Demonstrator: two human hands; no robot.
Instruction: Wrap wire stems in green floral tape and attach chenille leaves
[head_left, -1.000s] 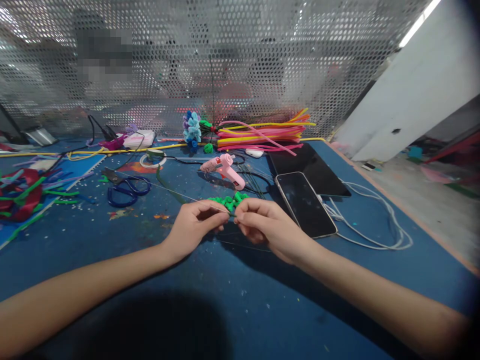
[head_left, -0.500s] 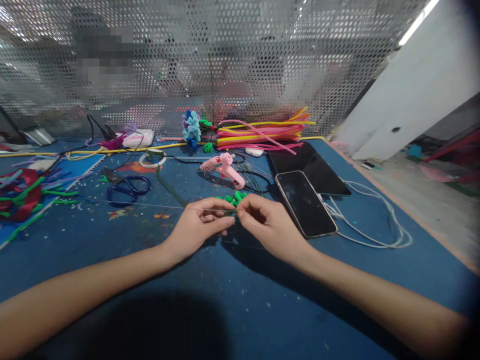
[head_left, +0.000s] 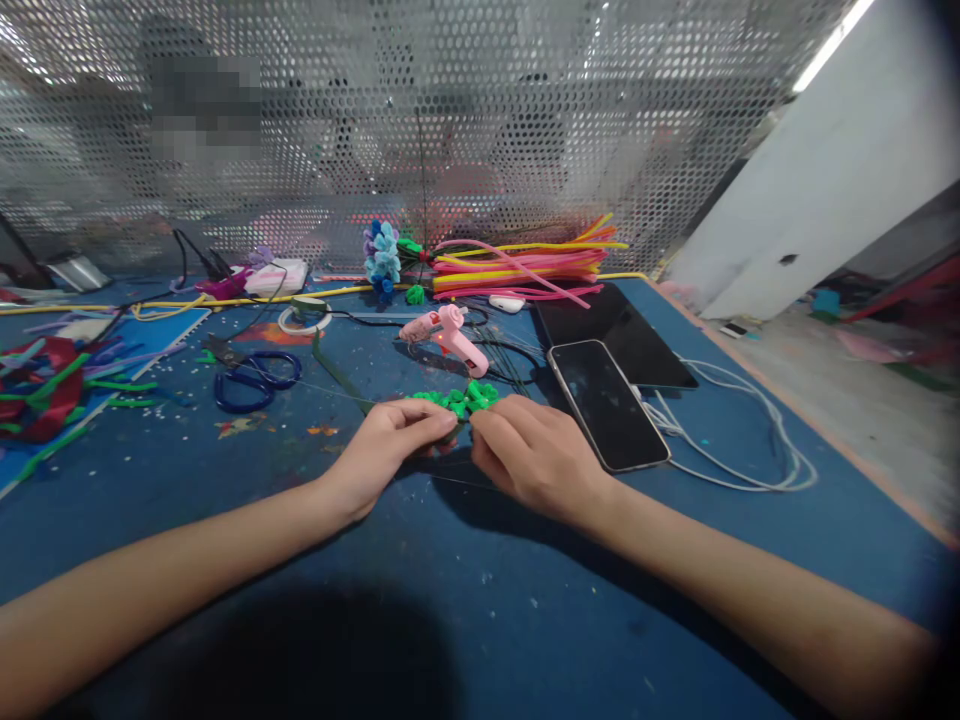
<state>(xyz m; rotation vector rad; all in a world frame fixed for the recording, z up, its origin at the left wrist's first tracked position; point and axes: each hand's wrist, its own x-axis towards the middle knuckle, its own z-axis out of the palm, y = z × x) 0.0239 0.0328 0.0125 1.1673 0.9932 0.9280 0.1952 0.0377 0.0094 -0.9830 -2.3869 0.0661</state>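
Observation:
My left hand (head_left: 394, 445) is closed in a pinch, its thumb laid over a dark green tape strip (head_left: 341, 372). This strip runs back to a white roll (head_left: 305, 318) on the table. Just beyond my fingertips shows a bright green pipe-cleaner piece (head_left: 472, 398) with looped, leaf-like shapes. My right hand (head_left: 544, 455) is close beside it, fingers curled and knuckles up; whatever they pinch is hidden. A thin wire stretches leftward from my left hand over the blue-handled scissors (head_left: 259, 382).
Behind my hands lies a pink glue gun (head_left: 450, 338). A phone (head_left: 609, 405), a dark tablet (head_left: 630, 340) and white cables (head_left: 780, 430) are on the right. Pink and yellow pipe cleaners (head_left: 517, 270) and a blue pipe-cleaner flower (head_left: 384, 255) lie by the perforated metal screen (head_left: 465, 130).
My right hand has rolled over, knuckles now up, and its fingers have moved slightly away from my left fingertips. More of the green pipe-cleaner piece shows. The thin wire now slopes more.

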